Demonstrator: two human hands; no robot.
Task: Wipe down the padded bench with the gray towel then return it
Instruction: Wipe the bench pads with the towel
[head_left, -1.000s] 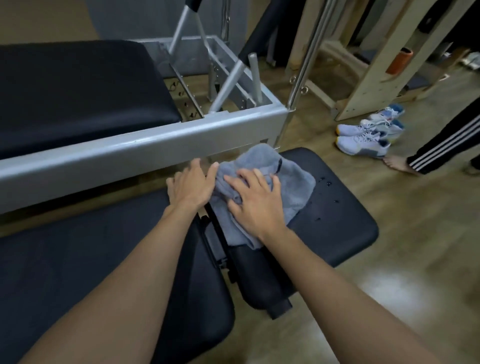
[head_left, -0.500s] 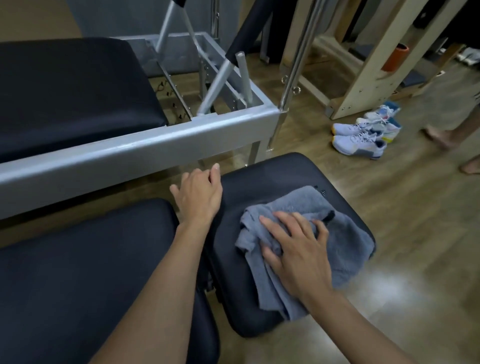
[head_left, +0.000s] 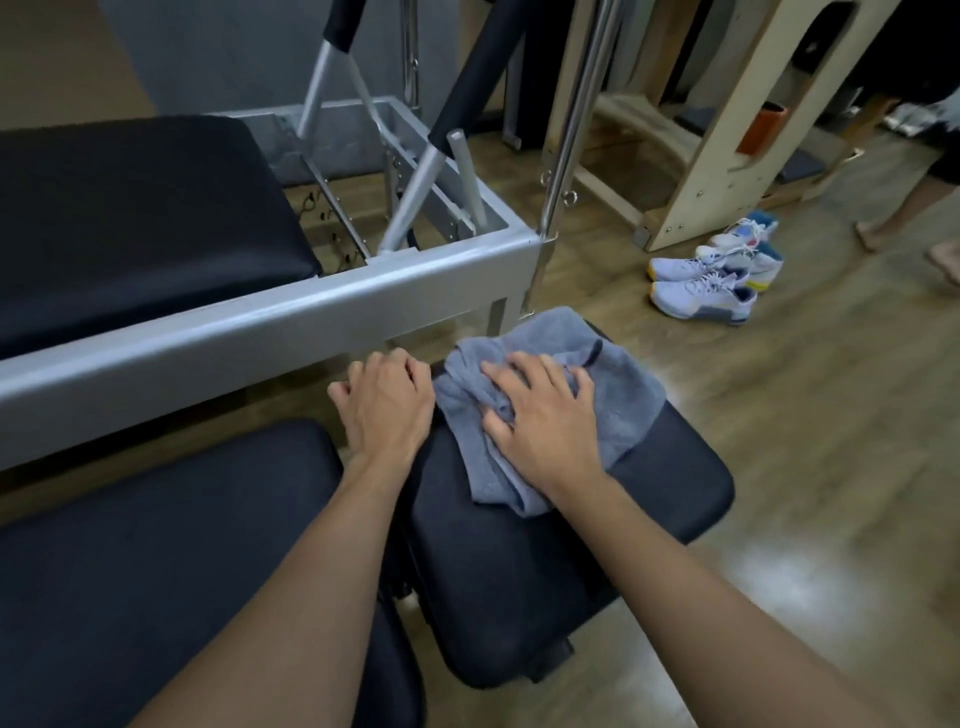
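Note:
A crumpled gray towel lies on the far end of a small black padded bench in the middle of the view. My right hand presses flat on the towel, fingers spread and bunching the cloth. My left hand rests on the bench's far left edge, fingers curled over it, just left of the towel. A larger black pad lies at the lower left beside the bench.
A silver metal frame with poles and a black pad runs behind the bench. Sneakers lie on the wood floor at right, near a wooden ladder-barrel frame. A person's bare legs stand at far right.
My right hand has pushed the towel from the bench's near right part back to its far end. My left hand has stayed on the bench's left edge.

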